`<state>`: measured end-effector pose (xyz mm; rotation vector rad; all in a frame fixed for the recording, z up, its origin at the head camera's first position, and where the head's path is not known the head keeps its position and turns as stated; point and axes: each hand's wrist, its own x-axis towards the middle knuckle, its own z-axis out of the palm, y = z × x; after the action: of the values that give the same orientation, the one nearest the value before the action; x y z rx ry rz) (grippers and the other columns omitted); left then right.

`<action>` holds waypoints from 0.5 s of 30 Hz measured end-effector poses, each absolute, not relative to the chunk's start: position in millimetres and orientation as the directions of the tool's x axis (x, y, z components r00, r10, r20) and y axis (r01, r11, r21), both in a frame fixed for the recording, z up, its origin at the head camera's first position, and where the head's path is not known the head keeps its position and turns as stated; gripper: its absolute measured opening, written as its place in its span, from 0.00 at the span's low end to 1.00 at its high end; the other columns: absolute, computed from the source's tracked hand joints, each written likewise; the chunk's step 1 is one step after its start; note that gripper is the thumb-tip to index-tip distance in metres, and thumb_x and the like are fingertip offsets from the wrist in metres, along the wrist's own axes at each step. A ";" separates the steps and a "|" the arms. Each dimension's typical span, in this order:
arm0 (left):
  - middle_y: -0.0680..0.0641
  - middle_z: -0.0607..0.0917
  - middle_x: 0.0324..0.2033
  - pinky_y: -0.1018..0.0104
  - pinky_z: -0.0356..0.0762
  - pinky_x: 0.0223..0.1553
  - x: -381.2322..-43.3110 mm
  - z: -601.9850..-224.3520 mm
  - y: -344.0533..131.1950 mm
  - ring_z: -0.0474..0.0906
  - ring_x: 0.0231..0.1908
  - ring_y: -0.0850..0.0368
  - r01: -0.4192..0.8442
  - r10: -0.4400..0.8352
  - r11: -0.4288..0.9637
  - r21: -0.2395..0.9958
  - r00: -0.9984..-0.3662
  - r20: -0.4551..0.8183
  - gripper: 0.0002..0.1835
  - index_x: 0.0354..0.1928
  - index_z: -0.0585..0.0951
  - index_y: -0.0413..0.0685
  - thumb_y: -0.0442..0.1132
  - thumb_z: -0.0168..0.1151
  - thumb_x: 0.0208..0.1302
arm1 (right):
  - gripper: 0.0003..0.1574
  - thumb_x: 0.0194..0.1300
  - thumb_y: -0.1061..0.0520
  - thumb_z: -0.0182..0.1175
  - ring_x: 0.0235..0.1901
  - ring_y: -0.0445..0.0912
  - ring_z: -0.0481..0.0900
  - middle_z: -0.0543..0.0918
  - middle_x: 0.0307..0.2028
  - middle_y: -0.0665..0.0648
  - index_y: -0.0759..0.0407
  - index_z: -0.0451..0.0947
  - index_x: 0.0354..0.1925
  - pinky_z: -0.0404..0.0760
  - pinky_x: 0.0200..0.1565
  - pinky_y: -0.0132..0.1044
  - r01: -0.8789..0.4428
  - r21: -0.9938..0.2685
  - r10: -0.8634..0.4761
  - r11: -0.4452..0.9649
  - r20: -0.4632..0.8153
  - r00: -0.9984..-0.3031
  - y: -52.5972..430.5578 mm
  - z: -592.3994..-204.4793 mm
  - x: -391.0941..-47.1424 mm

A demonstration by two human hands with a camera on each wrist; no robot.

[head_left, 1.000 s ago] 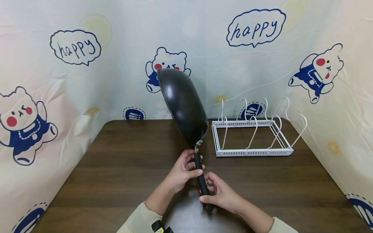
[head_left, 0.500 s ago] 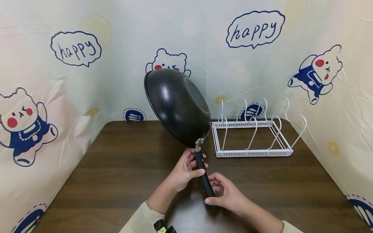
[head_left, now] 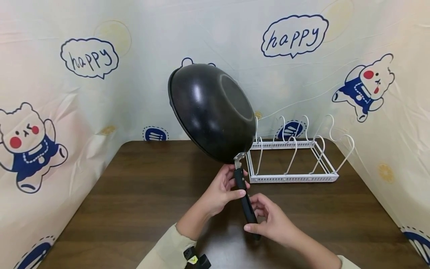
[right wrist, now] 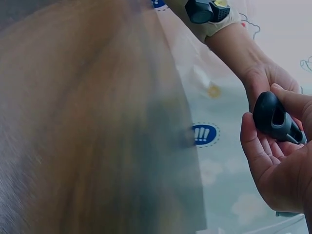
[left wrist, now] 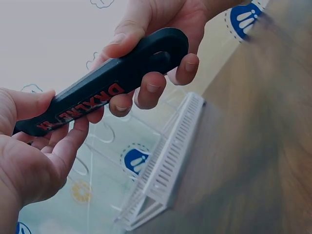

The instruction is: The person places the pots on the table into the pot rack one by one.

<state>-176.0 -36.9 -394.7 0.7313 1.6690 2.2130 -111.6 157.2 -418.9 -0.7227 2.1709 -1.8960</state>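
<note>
1. The left hand (head_left: 218,194) is the one farther forward, its fingers (left wrist: 73,139) curled in a firm grip, and its thumb (head_left: 236,194) presses from the person's side, facing them.
2. The right hand (head_left: 273,220) is nearer the body, just below and to the right of the left fingers, close by.
3. Right fingers (left wrist: 151,92) bend round in a grip too, with the right thumb (head_left: 252,228) stretched out leftward opposite them.
4. Behind the left fingers, the left forearm (head_left: 193,220) slants up from lower left, bare above a pale cuff (head_left: 174,243).
5. The right forearm (head_left: 309,243) comes in flatter, from lower right of its fingers, with more bare wrist before the sleeve (head_left: 347,262).
</note>
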 end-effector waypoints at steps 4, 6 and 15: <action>0.30 0.68 0.59 0.60 0.78 0.52 -179.3 -386.0 -29.8 0.80 0.49 0.50 0.078 0.517 -0.321 0.944 -0.820 0.244 0.33 0.61 0.60 0.42 0.14 0.59 0.56 | 0.33 0.52 0.65 0.73 0.33 0.44 0.81 0.78 0.41 0.66 0.66 0.67 0.53 0.83 0.23 0.42 -0.282 -0.955 -0.437 0.092 0.216 -0.873 163.3 -410.8 -111.9; 0.29 0.67 0.60 0.60 0.78 0.52 -181.6 -382.4 -25.4 0.80 0.50 0.50 0.088 0.528 -0.330 0.940 -0.808 0.261 0.33 0.61 0.60 0.42 0.15 0.58 0.57 | 0.34 0.52 0.66 0.73 0.34 0.44 0.81 0.77 0.41 0.66 0.66 0.68 0.53 0.83 0.24 0.42 -0.296 -0.950 -0.426 0.099 0.228 -0.875 167.1 -406.6 -111.5; 0.33 0.69 0.59 0.59 0.77 0.53 -190.7 -369.8 -2.5 0.80 0.47 0.56 0.132 0.578 -0.343 0.930 -0.751 0.320 0.34 0.63 0.57 0.40 0.15 0.57 0.57 | 0.35 0.50 0.65 0.75 0.33 0.44 0.82 0.78 0.40 0.63 0.64 0.69 0.54 0.81 0.21 0.40 -0.354 -0.917 -0.336 0.184 0.280 -0.899 185.6 -394.4 -109.2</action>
<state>-190.7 -2.5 -369.8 0.9224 1.5925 2.1696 -109.2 185.6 -394.4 -0.7074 2.4290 -1.8881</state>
